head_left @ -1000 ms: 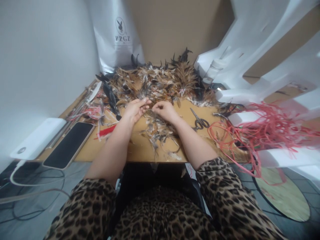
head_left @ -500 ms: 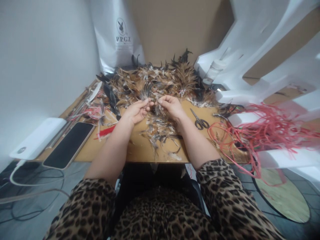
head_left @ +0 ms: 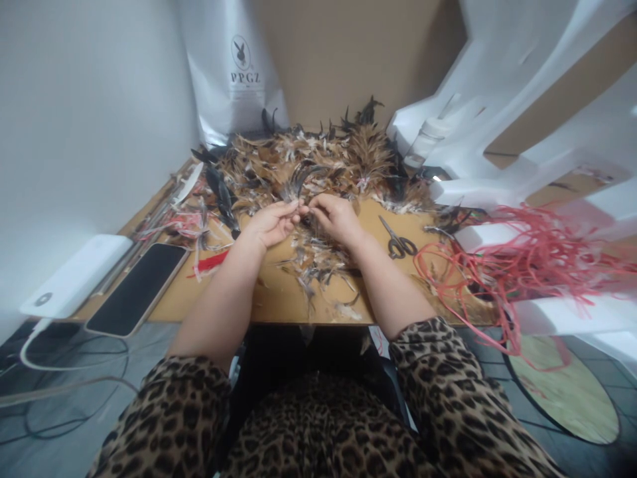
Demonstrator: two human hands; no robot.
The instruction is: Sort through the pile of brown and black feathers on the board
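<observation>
Over the tan tabletop, apparently pinching a dark feather bunch by its base in the half-curled left hand; bringing the pinched-up right hand (anything held, too small to tell) closer than a moment ago — so nearly meeting there.

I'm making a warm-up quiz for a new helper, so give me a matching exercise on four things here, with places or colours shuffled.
1. Scissors
2. Smartphone
3. Large feather pile
4. PPGZ bag

A. Silvery white
B. Right of the right forearm
C. Mostly brown
D. Beside the white power bank

Pairs: 1-B, 2-D, 3-C, 4-A
</observation>
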